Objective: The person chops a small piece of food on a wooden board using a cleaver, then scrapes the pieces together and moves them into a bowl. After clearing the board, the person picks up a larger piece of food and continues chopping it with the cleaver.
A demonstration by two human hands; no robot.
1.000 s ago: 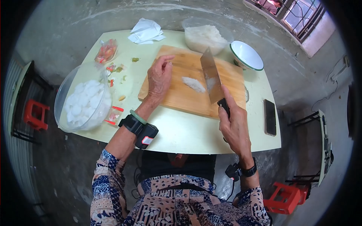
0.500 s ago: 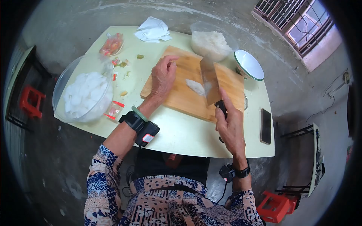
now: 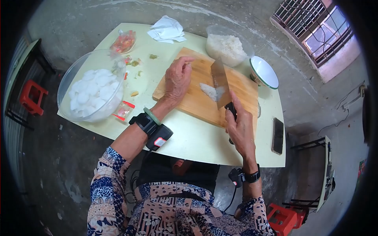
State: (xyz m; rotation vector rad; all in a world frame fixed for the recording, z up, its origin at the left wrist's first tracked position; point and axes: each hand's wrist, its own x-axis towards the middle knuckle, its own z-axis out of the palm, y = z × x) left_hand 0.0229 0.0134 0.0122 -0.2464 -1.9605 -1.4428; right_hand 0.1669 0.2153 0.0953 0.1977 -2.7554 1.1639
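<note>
A wide cleaver (image 3: 220, 82) is held by its black handle in my right hand (image 3: 241, 128), its blade standing on the wooden cutting board (image 3: 193, 102). Against the blade's left side lies a small heap of white chopped bits (image 3: 208, 90). My left hand (image 3: 178, 76) is over the board's left part, with its fingers curled and bent inward; whether it holds anything small is hidden.
Around the board are a clear bowl of white pieces (image 3: 94, 92), a bowl of white shreds (image 3: 228, 47), an enamel bowl (image 3: 264, 71), a phone (image 3: 277, 135), crumpled white paper (image 3: 167, 29), a bag of red items (image 3: 124, 41) and a red-edged packet (image 3: 125, 110).
The view has shifted slightly, so most of the table items appear a little to the right. My hands and the cleaver keep nearly the same pose over the board.
</note>
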